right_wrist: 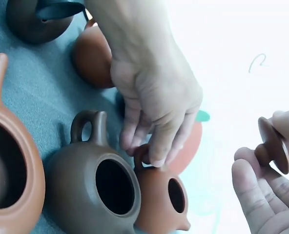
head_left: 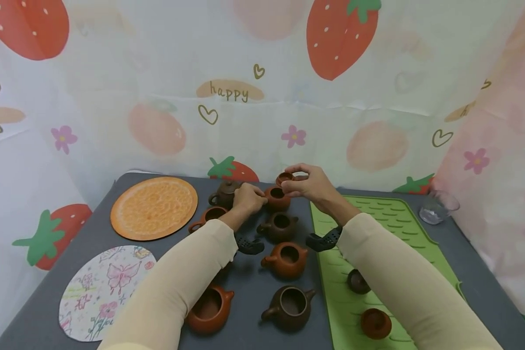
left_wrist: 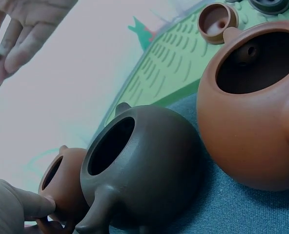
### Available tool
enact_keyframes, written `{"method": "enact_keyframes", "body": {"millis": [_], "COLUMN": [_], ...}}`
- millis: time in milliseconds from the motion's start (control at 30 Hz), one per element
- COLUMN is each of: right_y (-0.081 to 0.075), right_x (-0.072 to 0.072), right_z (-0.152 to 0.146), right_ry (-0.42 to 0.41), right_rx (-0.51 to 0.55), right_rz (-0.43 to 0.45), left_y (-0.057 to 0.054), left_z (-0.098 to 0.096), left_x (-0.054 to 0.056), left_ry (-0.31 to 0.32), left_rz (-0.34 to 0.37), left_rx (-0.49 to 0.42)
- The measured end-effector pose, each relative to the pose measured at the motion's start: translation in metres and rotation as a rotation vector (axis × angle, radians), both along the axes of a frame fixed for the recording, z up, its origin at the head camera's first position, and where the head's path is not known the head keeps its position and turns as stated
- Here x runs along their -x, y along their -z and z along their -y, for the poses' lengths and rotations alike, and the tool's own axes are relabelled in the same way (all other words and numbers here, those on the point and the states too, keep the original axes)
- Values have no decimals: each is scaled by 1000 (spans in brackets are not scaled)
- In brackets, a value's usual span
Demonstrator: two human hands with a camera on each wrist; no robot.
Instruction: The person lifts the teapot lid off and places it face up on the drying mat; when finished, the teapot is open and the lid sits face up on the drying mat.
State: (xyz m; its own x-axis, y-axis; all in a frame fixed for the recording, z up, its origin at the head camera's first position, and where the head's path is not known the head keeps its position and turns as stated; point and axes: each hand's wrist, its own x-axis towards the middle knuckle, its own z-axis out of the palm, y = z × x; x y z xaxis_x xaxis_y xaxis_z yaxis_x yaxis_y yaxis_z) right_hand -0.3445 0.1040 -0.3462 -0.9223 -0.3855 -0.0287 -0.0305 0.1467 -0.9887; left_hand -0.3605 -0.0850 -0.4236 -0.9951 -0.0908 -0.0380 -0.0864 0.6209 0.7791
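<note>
At the far end of the right-hand row, my left hand (head_left: 248,198) pinches the handle of a small reddish-brown teapot (head_left: 276,201), its mouth uncovered. My right hand (head_left: 311,184) holds a reddish-brown teapot lid (right_wrist: 273,146) by the fingertips, raised above and slightly behind that teapot. In the right wrist view the lid is tilted on edge, its knob towards the fingers. Directly in front of the gripped teapot stands a dark brown lidless teapot (head_left: 281,226). A dark teapot (head_left: 224,194) sits left of my left hand, partly covered by it.
Nearer stand an orange-brown teapot (head_left: 287,272), a dark one (head_left: 292,311) and a reddish one (head_left: 210,316), all lidless. A green mat (head_left: 341,291) on the right bears lids (head_left: 376,323). Left lie two round mats (head_left: 154,209); a clear glass cup (head_left: 436,209) stands far right.
</note>
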Motion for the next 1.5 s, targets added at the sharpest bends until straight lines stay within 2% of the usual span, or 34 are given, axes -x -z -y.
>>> {"method": "enact_keyframes", "body": {"millis": [433, 667, 933, 1167, 1500], "right_y": [-15, -19, -22, -23, -23], "right_x": [-15, -18, -21, -23, -24], "right_z": [-28, -48, -70, -92, -119], "right_ry": [-52, -58, -43, -8, -7], "right_rx": [-35, -79, -150, -268, -363], "right_rz": [17, -44, -82, -123, -121], "left_y": [1, 1, 0, -1, -3], "left_z": [1, 1, 0, 0, 0], "left_x": [-5, -3, -1, -1, -2], "left_ry": [18, 16, 9, 6, 7], "left_rz": [16, 23, 30, 34, 42], "left_rx": [-37, -40, -42, -40, -44]}}
